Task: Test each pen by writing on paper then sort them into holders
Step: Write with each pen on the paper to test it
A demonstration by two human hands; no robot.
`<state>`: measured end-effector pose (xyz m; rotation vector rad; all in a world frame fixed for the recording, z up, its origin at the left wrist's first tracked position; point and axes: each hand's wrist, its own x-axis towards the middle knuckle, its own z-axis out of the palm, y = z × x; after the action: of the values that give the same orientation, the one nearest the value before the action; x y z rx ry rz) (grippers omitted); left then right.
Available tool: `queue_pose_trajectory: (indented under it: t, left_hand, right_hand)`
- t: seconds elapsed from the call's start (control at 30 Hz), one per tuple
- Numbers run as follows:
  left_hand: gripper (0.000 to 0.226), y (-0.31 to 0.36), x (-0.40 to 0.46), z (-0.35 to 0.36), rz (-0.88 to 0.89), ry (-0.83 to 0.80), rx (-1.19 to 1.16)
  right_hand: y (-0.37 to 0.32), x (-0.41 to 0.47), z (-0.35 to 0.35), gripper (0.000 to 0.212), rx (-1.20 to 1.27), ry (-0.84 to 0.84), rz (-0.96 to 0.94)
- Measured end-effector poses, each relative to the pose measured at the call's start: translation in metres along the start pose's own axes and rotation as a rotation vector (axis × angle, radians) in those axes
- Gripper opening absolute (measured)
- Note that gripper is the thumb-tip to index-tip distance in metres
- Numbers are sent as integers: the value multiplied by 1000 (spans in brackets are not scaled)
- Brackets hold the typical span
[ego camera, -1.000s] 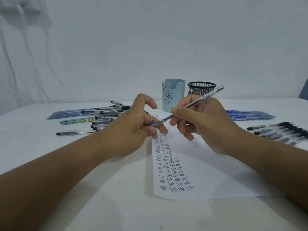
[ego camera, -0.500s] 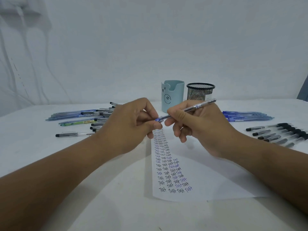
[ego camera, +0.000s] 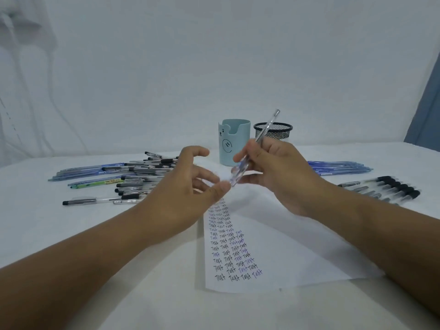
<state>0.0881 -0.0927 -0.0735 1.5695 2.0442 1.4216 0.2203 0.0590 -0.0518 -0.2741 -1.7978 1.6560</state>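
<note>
pen (ego camera: 258,148) now tilted upright in right hand (ego camera: 283,177), left hand (ego camera: 190,186) released, fingers spread

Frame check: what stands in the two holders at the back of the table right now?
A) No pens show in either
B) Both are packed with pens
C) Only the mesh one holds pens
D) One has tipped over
A: the blue holder and the black mesh holder stand upright with no pens rising above their rims.

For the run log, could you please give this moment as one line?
right hand: holds pen | left hand: open, beside tip | paper: rows of "Test" | holders: behind
</note>
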Motion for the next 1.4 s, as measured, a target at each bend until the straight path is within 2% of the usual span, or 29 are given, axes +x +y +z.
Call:
queue_pose_trajectory:
  t: [0.1,0.17,0.23,0.3,0.33,0.37,0.47,0.63,0.77,1.03,1.2,1.27,1.4]
  left_hand:
    - [54,-4,-4,-4,8,-139,290]
    - [40,-4,-4,-4,45,-185,390]
    - [33,-4,-3,-4,75,-188,402]
    - [33,-5,-3,-3,85,-185,403]
    - [33,-5,-3,-3,90,-184,408]
    - [31,-6,-3,-3,93,-184,414]
    - [25,-9,-2,-3,78,-180,387]
    - [22,-8,-3,-7,84,-174,445]
    - [20,-8,-4,-9,101,-159,459]
    - [37,-6,-5,-12,106,-184,480]
    - [39,-6,-5,-12,83,-197,463]
    - [38,-4,-6,-12,88,-199,453]
    - [24,-2,-4,-14,69,-159,377]
  right_hand:
    - [-11,10,-22,21,-28,77,-9]
    - [-17,16,-45,21,-169,109,-48]
    - [-20,24,-75,23,-506,130,-98]
    - [-23,31,-107,19,-1009,95,-119]
    - [-23,33,-121,16,-1173,72,-105]
    - [-23,33,-133,16,-1235,56,-60]
    - [-24,30,-159,23,-1257,11,90]
    - [-22,30,-175,18,-1298,-15,248]
    - [-18,31,-176,17,-1333,23,283]
    - [-12,36,-179,28,-1480,119,343]
    - [-15,34,-162,33,-1500,73,281]
    - [-15,33,-142,36,-1471,17,169]
    - [-7,23,-87,28,-1275,-138,-59]
